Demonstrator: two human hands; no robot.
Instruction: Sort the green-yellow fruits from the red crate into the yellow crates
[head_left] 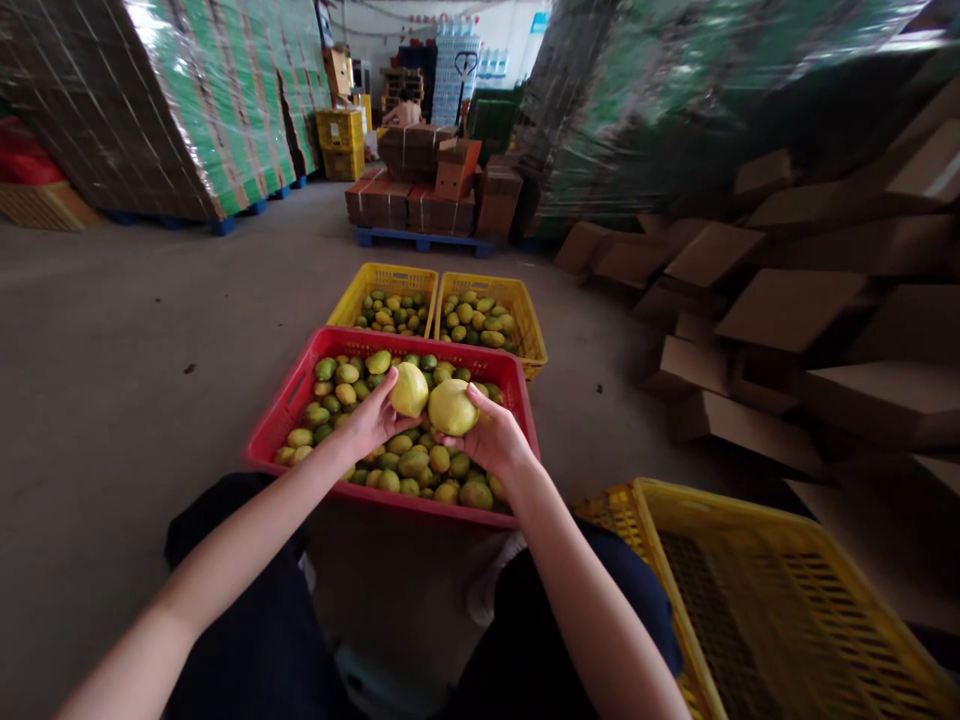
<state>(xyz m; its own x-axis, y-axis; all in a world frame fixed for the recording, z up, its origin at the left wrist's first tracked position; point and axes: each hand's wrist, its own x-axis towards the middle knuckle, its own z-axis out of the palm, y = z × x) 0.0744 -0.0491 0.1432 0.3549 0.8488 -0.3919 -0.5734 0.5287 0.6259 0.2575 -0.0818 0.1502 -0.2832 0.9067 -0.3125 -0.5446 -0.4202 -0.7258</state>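
My left hand [373,418] is closed around a pale yellow lemon [409,389], thumb on its upper left side. A second, slightly larger lemon [453,407] sits in my right hand [495,437], with the thumb along its upper right. The two fruits are side by side, almost touching. Both hands are above a red plastic crate [259,440] filled with green and yellow lemons [412,462]. My hands and forearms hide part of that fruit.
Two yellow crates [529,310] with more lemons stand just beyond the red one. By my right knee is another yellow crate [720,495]. Cardboard boxes [787,305] are heaped on the right. Wrapped pallet stacks [232,110] rise behind, and a person [405,110] is far back.
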